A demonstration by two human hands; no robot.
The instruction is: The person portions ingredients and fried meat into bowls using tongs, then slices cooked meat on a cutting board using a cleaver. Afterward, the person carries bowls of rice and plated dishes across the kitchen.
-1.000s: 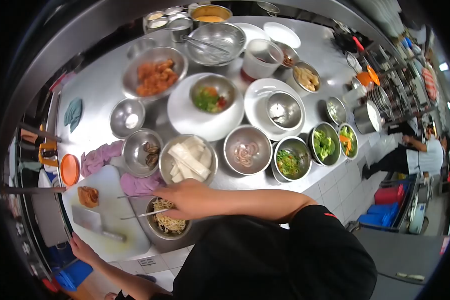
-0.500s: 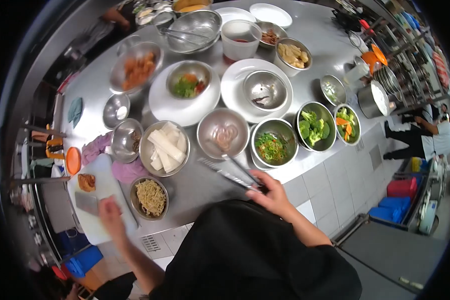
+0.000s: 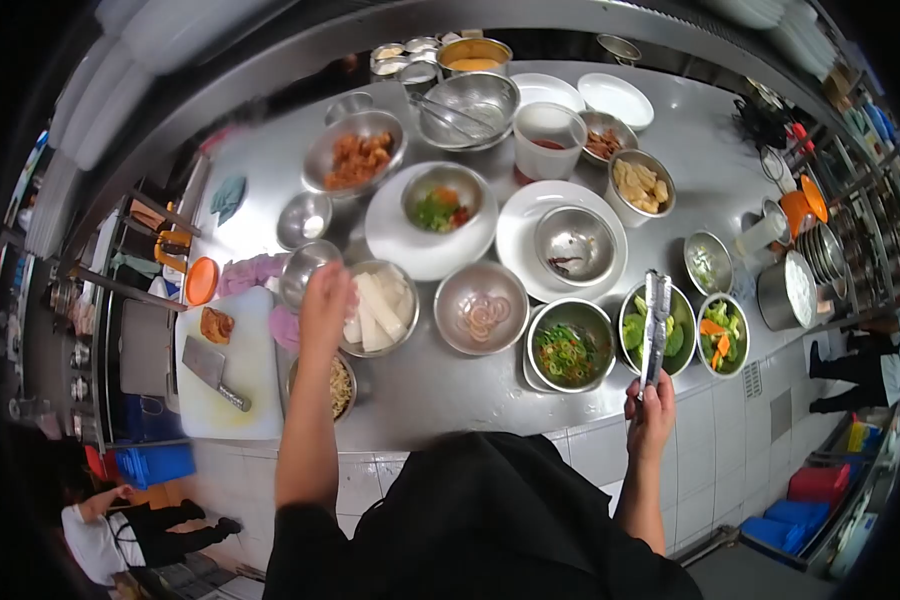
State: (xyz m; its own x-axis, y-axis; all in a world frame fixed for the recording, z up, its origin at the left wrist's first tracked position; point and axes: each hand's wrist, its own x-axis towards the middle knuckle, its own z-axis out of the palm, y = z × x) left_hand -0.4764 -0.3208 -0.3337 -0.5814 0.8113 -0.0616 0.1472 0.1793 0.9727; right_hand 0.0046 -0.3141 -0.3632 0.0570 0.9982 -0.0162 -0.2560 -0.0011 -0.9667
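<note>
My left hand, smeared by motion, is over the left edge of a steel bowl of thick white strips; its fingers cannot be made out. My right hand grips metal tongs, held upright in front of a bowl of broccoli. On the white cutting board lie a cleaver and a browned piece of food. My left forearm partly covers a bowl of noodle-like strands. Between my hands stands a bowl of sliced pale rings.
Bowls of chopped green garnish and mixed vegetables line the front right edge. White plates carry smaller bowls. A steel pot stands at the right. A steel shelf crosses overhead; people stand on the floor at both sides.
My left hand has left the cleaver on the board and moved right to the white strips. My right hand has moved right, with the tongs turned upright. The camera view has shifted.
</note>
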